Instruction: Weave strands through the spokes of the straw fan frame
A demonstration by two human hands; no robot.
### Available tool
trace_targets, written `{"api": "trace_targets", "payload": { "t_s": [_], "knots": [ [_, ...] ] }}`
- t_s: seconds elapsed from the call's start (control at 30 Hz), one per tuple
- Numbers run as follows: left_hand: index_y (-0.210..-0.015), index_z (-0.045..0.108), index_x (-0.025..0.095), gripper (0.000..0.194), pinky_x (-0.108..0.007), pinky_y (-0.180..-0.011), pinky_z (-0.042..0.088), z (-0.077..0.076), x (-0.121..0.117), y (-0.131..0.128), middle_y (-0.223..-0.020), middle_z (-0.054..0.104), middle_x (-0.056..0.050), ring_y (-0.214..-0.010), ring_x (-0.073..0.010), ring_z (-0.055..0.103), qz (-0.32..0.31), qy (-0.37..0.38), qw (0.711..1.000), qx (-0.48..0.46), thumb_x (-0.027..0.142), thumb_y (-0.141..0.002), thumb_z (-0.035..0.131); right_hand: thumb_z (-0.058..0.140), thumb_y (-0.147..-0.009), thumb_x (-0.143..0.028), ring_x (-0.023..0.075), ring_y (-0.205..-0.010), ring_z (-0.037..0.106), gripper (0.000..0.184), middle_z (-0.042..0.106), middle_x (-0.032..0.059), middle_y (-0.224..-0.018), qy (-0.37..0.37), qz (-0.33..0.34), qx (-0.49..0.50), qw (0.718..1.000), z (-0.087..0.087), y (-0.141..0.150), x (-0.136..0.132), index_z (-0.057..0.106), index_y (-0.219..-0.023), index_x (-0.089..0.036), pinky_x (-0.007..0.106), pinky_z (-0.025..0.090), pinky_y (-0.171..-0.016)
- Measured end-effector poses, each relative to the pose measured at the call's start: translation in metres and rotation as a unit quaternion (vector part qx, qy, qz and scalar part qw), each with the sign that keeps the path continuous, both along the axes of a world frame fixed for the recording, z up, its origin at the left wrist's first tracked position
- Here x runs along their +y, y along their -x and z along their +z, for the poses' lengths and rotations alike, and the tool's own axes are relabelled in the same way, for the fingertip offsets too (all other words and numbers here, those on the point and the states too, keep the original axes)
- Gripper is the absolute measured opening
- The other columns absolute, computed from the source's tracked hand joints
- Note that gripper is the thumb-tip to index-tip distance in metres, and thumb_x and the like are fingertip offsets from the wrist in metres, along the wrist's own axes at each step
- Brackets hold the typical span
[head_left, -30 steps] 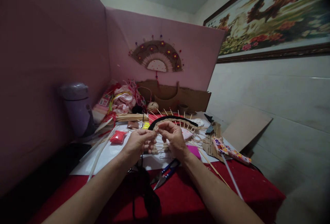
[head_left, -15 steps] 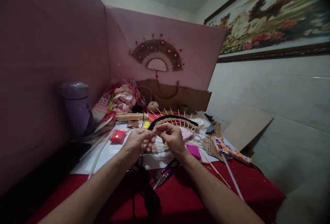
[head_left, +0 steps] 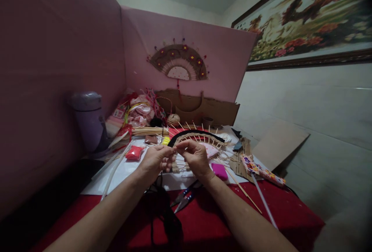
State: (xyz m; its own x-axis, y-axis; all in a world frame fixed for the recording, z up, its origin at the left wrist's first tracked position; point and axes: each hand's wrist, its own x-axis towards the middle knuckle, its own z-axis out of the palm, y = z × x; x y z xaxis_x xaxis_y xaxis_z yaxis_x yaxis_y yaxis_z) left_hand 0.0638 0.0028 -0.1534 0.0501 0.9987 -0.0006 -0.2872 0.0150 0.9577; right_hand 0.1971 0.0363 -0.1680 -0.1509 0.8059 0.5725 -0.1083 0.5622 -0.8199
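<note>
My left hand (head_left: 155,159) and my right hand (head_left: 194,157) meet fingertip to fingertip above a half-made fan (head_left: 200,139) of wooden skewers, woven twine and a black arc. Both hands are pinched closed on a thin black strand (head_left: 161,174) that hangs down from the left hand to a dark bundle (head_left: 165,209) on the red cloth. The fan lies on white paper (head_left: 124,168) just beyond my fingers.
Blue-handled snips (head_left: 183,199) lie on the red cloth (head_left: 232,213) under my right wrist. A pink block (head_left: 219,170), a floral glue gun (head_left: 260,170), a red packet (head_left: 134,153), a skewer bundle (head_left: 148,131), a twine ball (head_left: 173,119), a lilac jug (head_left: 88,118) and cardboard pieces (head_left: 203,108) surround the fan.
My hands stay pinched together over the fan, the fingers shifting only slightly. The view has drifted a little to the left.
</note>
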Motion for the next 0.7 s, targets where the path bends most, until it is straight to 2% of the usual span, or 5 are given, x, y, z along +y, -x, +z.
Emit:
{"api": "trace_targets", "payload": {
  "t_s": [0.17,0.3,0.4,0.57,0.7],
  "knots": [
    [-0.061,0.056,0.011,0.014,-0.017,-0.030,0.030,0.0002,0.0004,-0.0004,-0.047,0.055,0.000,-0.031,-0.0059,0.040,0.027,-0.006,0.999,0.017,0.023,-0.063,0.063,0.071,-0.062,-0.025,0.0100,-0.054,0.051,0.010,0.063,0.0002,-0.066,0.036,0.020,0.022,0.999,0.0007,0.0012,-0.0005,0.067,-0.069,-0.019,0.021,0.038,-0.045],
    [-0.060,0.055,0.012,0.008,-0.018,-0.030,0.030,-0.0004,0.0010,-0.0007,-0.047,0.054,0.000,-0.032,-0.0061,0.041,0.031,-0.009,0.999,0.013,0.018,-0.062,0.061,0.074,-0.059,-0.022,0.0089,-0.050,0.050,0.016,0.065,0.0002,-0.065,0.113,0.077,0.113,0.984,0.0011,0.0011,0.0039,0.065,-0.071,-0.017,0.019,0.034,-0.040],
    [-0.061,0.057,0.011,0.009,-0.017,-0.031,0.031,-0.0002,0.0004,-0.0013,-0.048,0.055,0.000,-0.034,-0.0062,0.043,0.018,0.000,1.000,-0.010,0.018,-0.062,0.062,0.075,-0.059,-0.019,0.0102,-0.055,0.055,0.018,0.068,0.0023,-0.068,0.138,0.099,0.160,0.972,0.0015,0.0001,0.0062,0.064,-0.073,-0.016,0.018,0.033,-0.041],
    [-0.073,0.062,0.008,0.016,-0.017,-0.037,0.038,0.0000,-0.0014,-0.0011,-0.055,0.058,-0.003,-0.040,-0.0066,0.049,-0.049,-0.007,0.998,-0.050,0.021,-0.066,0.066,0.075,-0.059,-0.019,0.0098,-0.055,0.054,0.018,0.067,0.0021,-0.068,0.129,0.102,0.153,0.974,0.0012,-0.0008,0.0070,0.064,-0.073,-0.016,0.017,0.034,-0.040],
    [-0.076,0.063,0.006,0.017,-0.016,-0.037,0.039,-0.0013,-0.0004,0.0002,-0.056,0.059,-0.004,-0.040,-0.0060,0.049,-0.063,-0.010,0.996,-0.056,0.021,-0.069,0.066,0.072,-0.061,-0.021,0.0084,-0.050,0.050,0.013,0.064,0.0002,-0.065,0.089,0.060,0.108,0.988,0.0012,-0.0006,0.0051,0.065,-0.072,-0.017,0.019,0.034,-0.040]
  ]
}}
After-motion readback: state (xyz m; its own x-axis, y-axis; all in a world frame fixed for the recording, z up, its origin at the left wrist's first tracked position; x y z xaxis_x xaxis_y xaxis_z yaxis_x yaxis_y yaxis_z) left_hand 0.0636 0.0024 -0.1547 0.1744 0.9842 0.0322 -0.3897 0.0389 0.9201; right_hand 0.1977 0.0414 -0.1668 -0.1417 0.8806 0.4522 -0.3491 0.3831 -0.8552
